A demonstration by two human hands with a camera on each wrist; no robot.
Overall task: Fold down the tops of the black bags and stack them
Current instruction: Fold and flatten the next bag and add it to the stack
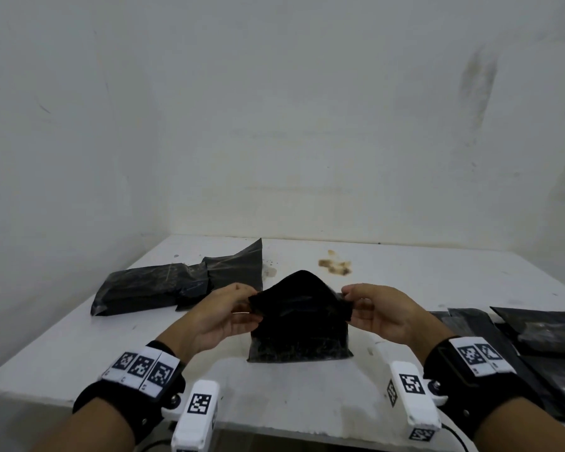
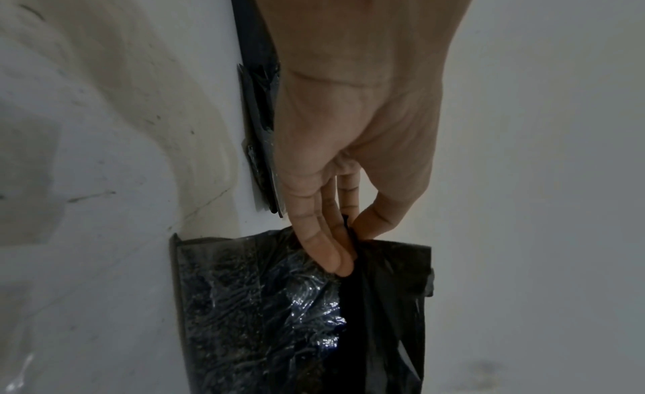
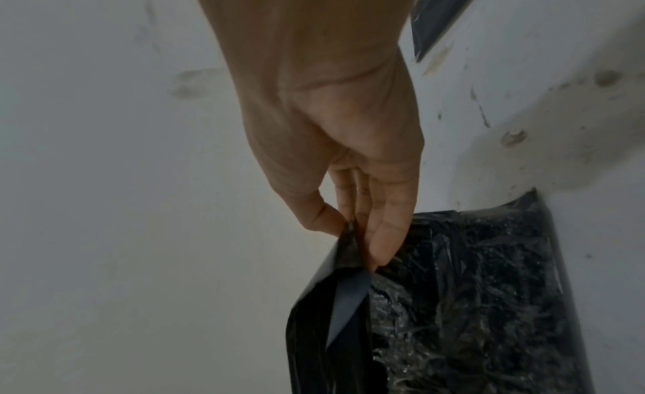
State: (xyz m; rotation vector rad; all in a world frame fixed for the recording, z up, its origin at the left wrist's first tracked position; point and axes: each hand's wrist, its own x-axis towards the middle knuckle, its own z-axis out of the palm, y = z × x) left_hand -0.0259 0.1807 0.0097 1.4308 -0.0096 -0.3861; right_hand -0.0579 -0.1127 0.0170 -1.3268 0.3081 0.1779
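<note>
Here, both hands pinch the top of a black bag (image 1: 299, 321) at centre frame, mid-fold.

The left hand (image 1: 221, 316) nips the bag's left top corner between thumb and fingers (image 2: 328, 251), and the right hand (image 1: 380, 313) does the same on the right corner, thumb against fingers (image 3: 382, 234); the bag's filled base rests on the white table (image 1: 79, 347), its slack top raised and bowed between the grips. The risk I judge likeliest is a crooked fold: if one hand leads, the crinkly film creases on a slant. The thin plastic could also slip from either pinch and spring back. Pulling outward too hard might drag the base across the table. Folded bags (image 1: 163, 285) wait at the left of the frame, more bags (image 1: 516, 334) at the right edge.
</note>
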